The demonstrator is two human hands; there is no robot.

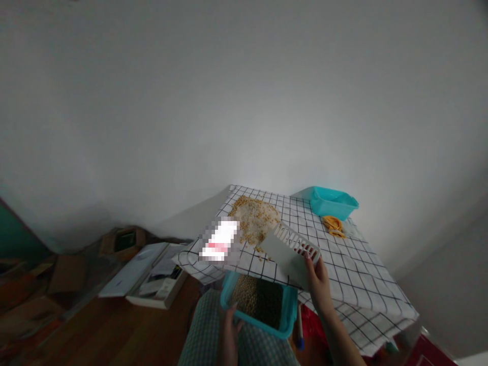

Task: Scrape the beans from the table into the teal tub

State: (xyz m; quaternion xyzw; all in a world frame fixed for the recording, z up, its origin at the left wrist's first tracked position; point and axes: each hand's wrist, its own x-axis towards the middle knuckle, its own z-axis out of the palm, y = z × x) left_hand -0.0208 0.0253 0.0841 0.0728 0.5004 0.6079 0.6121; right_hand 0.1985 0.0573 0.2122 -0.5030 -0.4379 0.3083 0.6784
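Below the table edge, at the left hand (229, 333): fingers curled round the near rim of a turquoise basket (259, 305) of tan and green beans, propped on a checked lap. Up and to the right of that hand, a blurred white patch (219, 240), nothing legible on it; no brand, label or writing readable anywhere else either. Beyond it, on the checked cloth (362, 269), a loose heap of beans (254, 218), apart from both hands. Further right, the right hand (318, 279): closed on the lower corner of a white slotted scoop (290, 252), tilted above the table edge and over the basket. Far beyond that hand, a second turquoise tub (332, 202) and some orange pieces (334, 226). Risks, judged from this: basket held at one rim only, so likely to tip off the lap and spill; beans swept with the scoop liable to miss the basket and scatter on the floor; cloth overhanging, apt to drag if caught by the scoop.
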